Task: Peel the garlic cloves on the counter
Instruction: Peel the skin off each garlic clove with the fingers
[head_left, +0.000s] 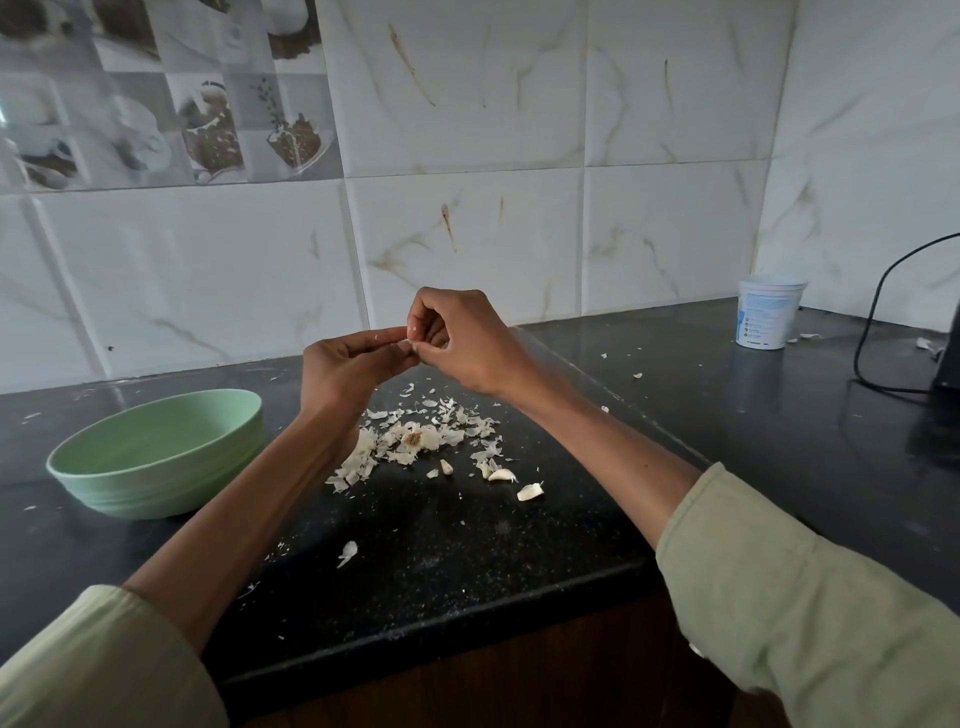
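A black speckled counter (467, 561) runs into a corner of white marbled wall tiles (467, 244). Above its middle, the left hand (353, 364) and right hand (462, 343) meet, fingertips pinching a small garlic clove (410, 341), mostly hidden. Below them lie papery skins (415, 436) and loose cloves (530, 491). A green bowl (156, 457) sits toward the left edge; a white tub (769, 314) and black cable (872, 322) stand near the back right corner.
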